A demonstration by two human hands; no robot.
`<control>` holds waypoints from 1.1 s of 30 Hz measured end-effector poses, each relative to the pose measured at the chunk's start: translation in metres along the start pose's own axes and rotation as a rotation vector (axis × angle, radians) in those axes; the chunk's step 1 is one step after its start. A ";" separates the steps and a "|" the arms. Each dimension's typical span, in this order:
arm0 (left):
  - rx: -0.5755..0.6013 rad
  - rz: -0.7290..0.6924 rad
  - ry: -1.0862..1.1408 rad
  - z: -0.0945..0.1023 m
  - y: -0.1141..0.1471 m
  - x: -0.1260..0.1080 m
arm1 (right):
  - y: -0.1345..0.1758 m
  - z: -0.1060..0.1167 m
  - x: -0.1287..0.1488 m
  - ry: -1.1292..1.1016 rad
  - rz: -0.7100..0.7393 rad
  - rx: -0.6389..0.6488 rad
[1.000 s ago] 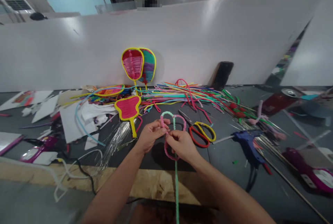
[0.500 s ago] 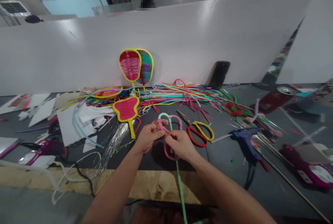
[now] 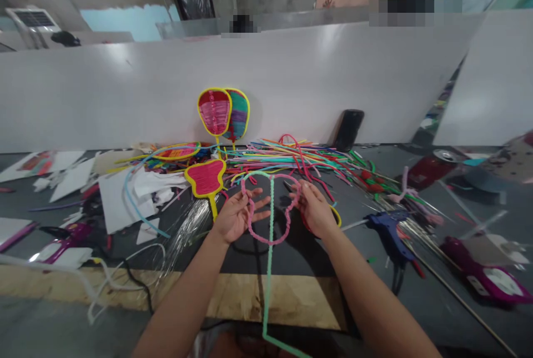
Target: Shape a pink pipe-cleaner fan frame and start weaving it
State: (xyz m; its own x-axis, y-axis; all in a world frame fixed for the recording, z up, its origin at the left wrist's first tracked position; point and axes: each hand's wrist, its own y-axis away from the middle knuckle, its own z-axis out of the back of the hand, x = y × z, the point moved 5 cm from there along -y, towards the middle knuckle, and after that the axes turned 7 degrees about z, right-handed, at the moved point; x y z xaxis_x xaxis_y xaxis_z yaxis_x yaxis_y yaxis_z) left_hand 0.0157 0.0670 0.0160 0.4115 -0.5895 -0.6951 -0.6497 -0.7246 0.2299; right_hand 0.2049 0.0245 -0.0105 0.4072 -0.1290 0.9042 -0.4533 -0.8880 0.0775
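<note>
Between my hands is a heart-like outline of pink and mint pipe cleaners [image 3: 271, 242], with a mint pipe cleaner running down its middle and on below as a long, bent tail. My left hand [image 3: 233, 216] grips its left edge between thumb and forefinger, the other fingers spread behind the loop. On the right edge, my right hand [image 3: 317, 209] pinches the pink pipe cleaner. Scissors [image 3: 337, 216] lie mostly hidden behind my right hand. A small pink fan with a yellow rim [image 3: 206, 177] lies beyond my left hand.
Two finished fans [image 3: 214, 112] lean on the white partition [image 3: 125, 91]. Loose pipe cleaners [image 3: 287, 155] are heaped along it, near an upright phone [image 3: 348, 129]. A blue glue gun [image 3: 389, 236], a red can [image 3: 433, 169] and silvery strands [image 3: 191, 225] lie on the dark table.
My hands have moved apart from the middle to the two sides of the outline. The pink loops have been opened out into one wider shape. The view has tilted up slightly.
</note>
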 end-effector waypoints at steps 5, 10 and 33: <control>-0.026 0.023 -0.041 -0.001 -0.002 0.008 | 0.009 -0.014 0.002 -0.152 -0.056 0.170; 0.086 0.189 -0.119 -0.010 0.000 0.024 | 0.003 -0.008 0.005 -0.310 -0.017 0.091; 0.023 0.130 -0.198 -0.008 0.003 0.024 | 0.028 -0.034 -0.013 -0.100 -0.171 0.447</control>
State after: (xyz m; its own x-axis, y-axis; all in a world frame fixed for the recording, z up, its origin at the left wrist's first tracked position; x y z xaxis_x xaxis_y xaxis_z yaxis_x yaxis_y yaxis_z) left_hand 0.0286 0.0486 0.0054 0.1916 -0.5941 -0.7813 -0.7040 -0.6378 0.3124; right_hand 0.1605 0.0159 -0.0056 0.5304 0.0127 0.8476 0.0024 -0.9999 0.0135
